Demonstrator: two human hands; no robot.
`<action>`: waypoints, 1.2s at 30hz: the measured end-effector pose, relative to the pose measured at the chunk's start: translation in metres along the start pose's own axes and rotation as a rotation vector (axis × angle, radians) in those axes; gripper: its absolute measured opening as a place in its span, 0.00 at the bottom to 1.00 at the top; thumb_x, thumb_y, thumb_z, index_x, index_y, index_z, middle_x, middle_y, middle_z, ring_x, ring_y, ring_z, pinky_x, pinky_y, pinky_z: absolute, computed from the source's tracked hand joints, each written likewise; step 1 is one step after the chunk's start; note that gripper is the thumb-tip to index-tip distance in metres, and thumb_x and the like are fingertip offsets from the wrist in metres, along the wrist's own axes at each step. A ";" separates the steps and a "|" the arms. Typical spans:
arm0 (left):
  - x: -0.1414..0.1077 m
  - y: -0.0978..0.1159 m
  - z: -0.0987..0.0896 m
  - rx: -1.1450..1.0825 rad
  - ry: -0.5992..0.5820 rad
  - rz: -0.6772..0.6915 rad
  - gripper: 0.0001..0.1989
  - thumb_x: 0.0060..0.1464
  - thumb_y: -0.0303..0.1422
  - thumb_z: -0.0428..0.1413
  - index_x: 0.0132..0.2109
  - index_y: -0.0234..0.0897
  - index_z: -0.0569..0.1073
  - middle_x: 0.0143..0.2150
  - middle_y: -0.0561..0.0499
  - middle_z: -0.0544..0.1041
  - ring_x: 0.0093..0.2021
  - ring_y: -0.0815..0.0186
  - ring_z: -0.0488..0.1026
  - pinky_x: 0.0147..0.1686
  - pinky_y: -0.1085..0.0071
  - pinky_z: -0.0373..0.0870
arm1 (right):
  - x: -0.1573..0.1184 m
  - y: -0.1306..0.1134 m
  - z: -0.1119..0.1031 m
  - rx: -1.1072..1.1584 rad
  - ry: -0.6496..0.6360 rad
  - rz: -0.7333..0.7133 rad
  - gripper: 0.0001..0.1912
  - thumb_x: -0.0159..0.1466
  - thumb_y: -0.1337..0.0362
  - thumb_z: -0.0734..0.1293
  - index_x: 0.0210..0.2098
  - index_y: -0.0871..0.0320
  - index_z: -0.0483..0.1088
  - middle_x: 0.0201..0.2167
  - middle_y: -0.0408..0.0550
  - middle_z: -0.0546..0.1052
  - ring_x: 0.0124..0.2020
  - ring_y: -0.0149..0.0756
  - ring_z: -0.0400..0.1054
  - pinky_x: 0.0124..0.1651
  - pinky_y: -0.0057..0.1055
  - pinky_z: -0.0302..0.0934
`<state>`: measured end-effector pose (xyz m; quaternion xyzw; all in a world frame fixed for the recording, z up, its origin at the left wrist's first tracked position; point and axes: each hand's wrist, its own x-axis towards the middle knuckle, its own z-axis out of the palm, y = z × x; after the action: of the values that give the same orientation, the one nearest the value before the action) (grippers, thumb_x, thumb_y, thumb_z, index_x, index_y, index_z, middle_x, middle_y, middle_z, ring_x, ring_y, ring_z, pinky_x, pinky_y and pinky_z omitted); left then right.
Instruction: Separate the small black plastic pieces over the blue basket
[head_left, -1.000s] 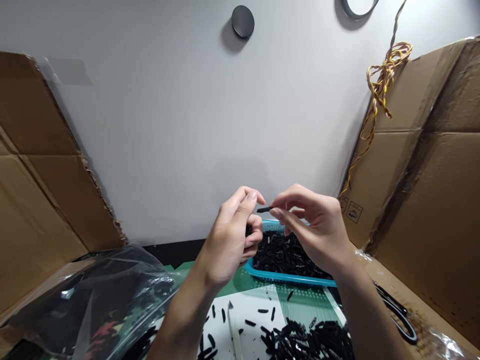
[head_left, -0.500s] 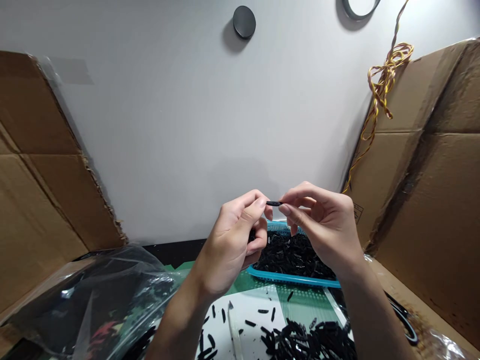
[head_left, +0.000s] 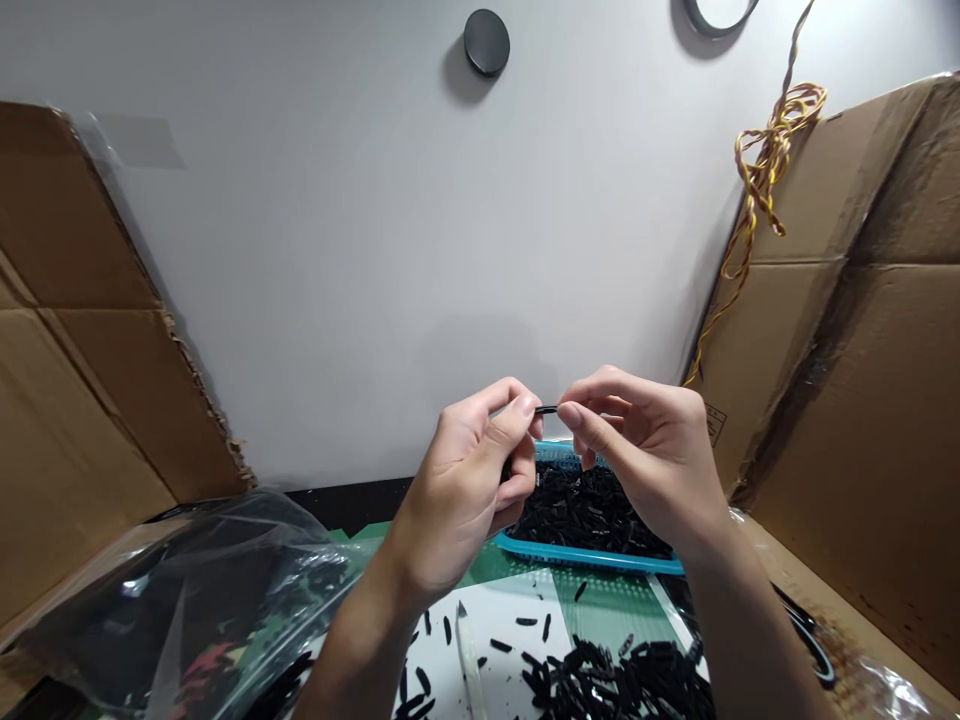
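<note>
Between my two hands a small, slim black piece (head_left: pixel 547 409) is held level, one end pinched by each hand. My left hand (head_left: pixel 472 480) grips its left end between thumb and forefinger, the other fingers curled; something dark shows inside that curl, too hidden to name. My right hand (head_left: pixel 645 440) pinches the right end with thumb and fingertips. Behind and below the hands is a blue basket (head_left: pixel 592 555) full of similar black pieces. Nearer me, a pile of black pieces (head_left: pixel 615 680) lies on the work surface.
A pale, pointed knife-like tool (head_left: pixel 469 660) lies on a white sheet (head_left: pixel 517 600) among scattered black pieces. Clear plastic bag (head_left: pixel 225 580) at left. Cardboard panels (head_left: pixel 90 300) stand on both sides. Twisted yellow-brown wires (head_left: pixel 772 160) hang at right. Black-handled scissors-like loops (head_left: pixel 810 640) lie lower right.
The black piece has turned slightly about its length and looks thinner now. Both hands stay in nearly the same place, still pinching it.
</note>
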<state>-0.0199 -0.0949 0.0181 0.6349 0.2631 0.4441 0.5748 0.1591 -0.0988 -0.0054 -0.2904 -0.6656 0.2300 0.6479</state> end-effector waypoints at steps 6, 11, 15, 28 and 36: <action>0.000 0.000 0.000 -0.008 -0.019 -0.004 0.17 0.73 0.44 0.54 0.36 0.40 0.66 0.18 0.63 0.58 0.15 0.80 0.45 0.13 0.86 0.48 | -0.001 -0.002 0.002 -0.029 0.005 0.003 0.06 0.70 0.62 0.75 0.35 0.54 0.81 0.30 0.43 0.77 0.30 0.32 0.70 0.29 0.31 0.65; 0.001 0.000 0.001 -0.011 0.001 0.004 0.17 0.72 0.44 0.55 0.35 0.40 0.65 0.18 0.63 0.58 0.15 0.79 0.45 0.13 0.86 0.47 | -0.001 -0.003 0.002 -0.038 0.013 0.010 0.08 0.71 0.61 0.74 0.34 0.55 0.80 0.29 0.43 0.76 0.28 0.32 0.68 0.28 0.31 0.64; 0.001 -0.001 0.001 -0.013 0.002 0.001 0.18 0.70 0.44 0.57 0.35 0.40 0.64 0.18 0.63 0.59 0.15 0.79 0.46 0.13 0.86 0.48 | -0.001 -0.004 0.001 -0.013 0.017 0.009 0.06 0.68 0.64 0.76 0.33 0.55 0.80 0.28 0.43 0.76 0.28 0.32 0.68 0.28 0.31 0.64; 0.004 0.006 -0.001 0.051 0.233 -0.018 0.08 0.72 0.43 0.50 0.44 0.48 0.62 0.16 0.66 0.57 0.13 0.77 0.44 0.10 0.86 0.43 | 0.003 0.017 0.006 -0.481 0.029 -0.078 0.07 0.72 0.65 0.70 0.36 0.55 0.77 0.31 0.42 0.76 0.28 0.31 0.70 0.31 0.32 0.66; 0.005 0.002 -0.007 0.104 0.215 -0.069 0.11 0.72 0.48 0.49 0.47 0.48 0.63 0.16 0.65 0.58 0.13 0.76 0.46 0.11 0.85 0.46 | -0.002 0.015 0.008 -0.741 -0.339 0.057 0.14 0.75 0.67 0.66 0.57 0.50 0.77 0.49 0.46 0.83 0.39 0.39 0.78 0.40 0.39 0.68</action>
<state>-0.0237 -0.0877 0.0205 0.6034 0.3675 0.4754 0.5243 0.1522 -0.0893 -0.0174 -0.4804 -0.7925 0.0368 0.3738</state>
